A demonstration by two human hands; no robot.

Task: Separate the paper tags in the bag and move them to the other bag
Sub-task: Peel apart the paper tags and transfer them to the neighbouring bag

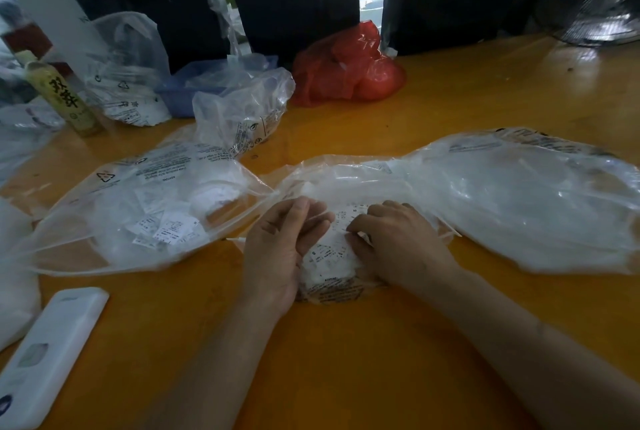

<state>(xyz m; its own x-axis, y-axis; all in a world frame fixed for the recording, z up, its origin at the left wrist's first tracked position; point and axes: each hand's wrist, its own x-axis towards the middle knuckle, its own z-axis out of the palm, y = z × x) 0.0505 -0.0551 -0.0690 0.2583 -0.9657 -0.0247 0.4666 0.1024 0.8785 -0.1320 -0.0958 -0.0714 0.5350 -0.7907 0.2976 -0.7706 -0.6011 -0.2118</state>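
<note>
Head view: a clump of white printed paper tags [330, 249] lies inside the middle clear plastic bag [485, 194], between both hands. Left hand [277, 249] pinches the bag film with curled fingers; right hand [394, 242] curls its fingertips onto the tags. Left of them, a second clear bag [114, 207] holds loose tags. Bare orange desk [346, 360] stretches toward the near edge.

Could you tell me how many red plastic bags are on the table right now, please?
1: the red plastic bag sits at the far edge of the orange table, beyond the clear bags. Another could be hidden behind those.
</note>
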